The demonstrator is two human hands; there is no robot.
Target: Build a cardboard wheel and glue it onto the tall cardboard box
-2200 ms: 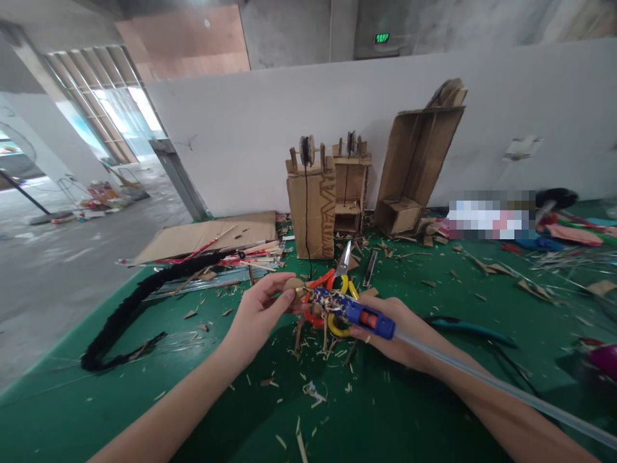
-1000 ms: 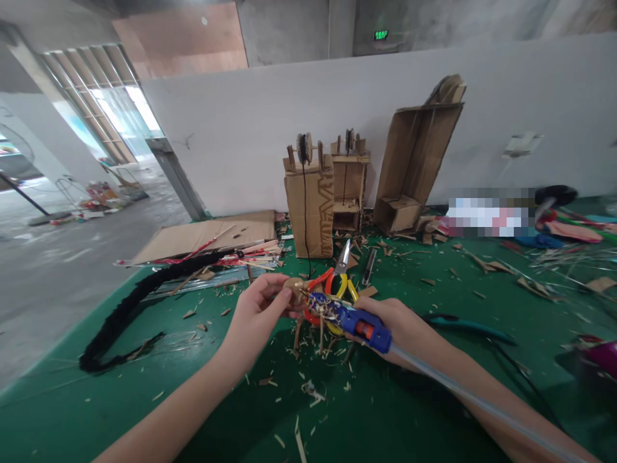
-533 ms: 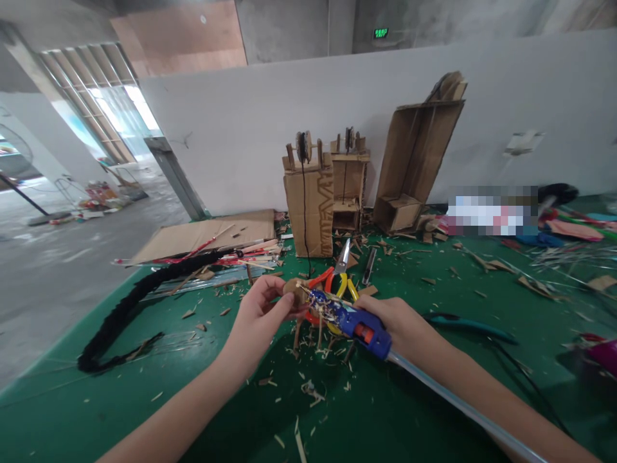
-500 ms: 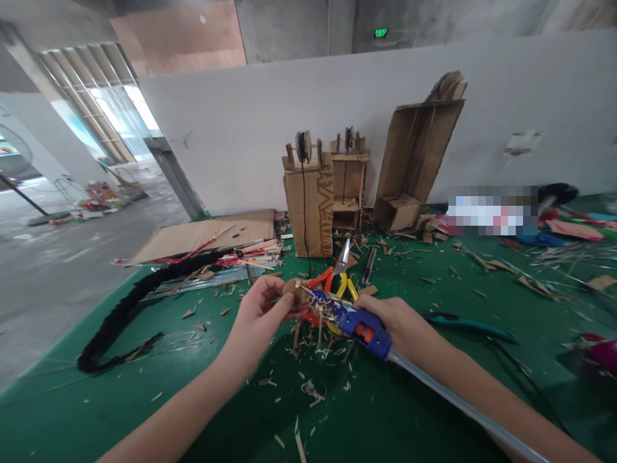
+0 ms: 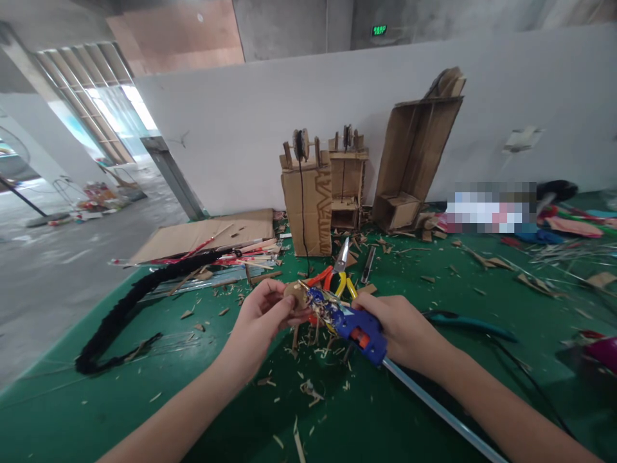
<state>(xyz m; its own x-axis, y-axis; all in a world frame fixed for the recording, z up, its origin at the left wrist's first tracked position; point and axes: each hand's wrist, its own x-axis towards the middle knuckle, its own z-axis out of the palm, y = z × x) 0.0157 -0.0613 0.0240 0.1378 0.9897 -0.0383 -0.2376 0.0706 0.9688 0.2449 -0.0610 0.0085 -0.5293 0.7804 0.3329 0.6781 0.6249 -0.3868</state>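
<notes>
Over on the far left a long black braided rope [image 5: 126,307] snakes across the green surface [image 5: 202,399], with a flat cardboard sheet [image 5: 207,233] and a bundle of thin sticks [image 5: 241,254] lying behind it. The left hand [image 5: 263,318] comes in next, fingers pinching a small round cardboard disc [image 5: 293,294] up off the surface, thumb on the near side. The nozzle of the blue hot glue gun [image 5: 354,328] sits right against that disc, and a clear glue stick [image 5: 434,411] runs out the back of the gun toward the lower right. The right hand [image 5: 402,325] is wrapped around the gun's handle, fingers curled tight on it. Just behind the hands there's a pair of orange-handled scissors [image 5: 332,273] and yellow-handled pliers [image 5: 346,284] lying on the surface among loads of cardboard scraps. Further back against the white wall stand two small cardboard towers [image 5: 308,199] with spools on top, and a tall open cardboard box [image 5: 414,154] leaning to the right of them. A teal-handled tool [image 5: 467,325] lies to the right of the right hand.
</notes>
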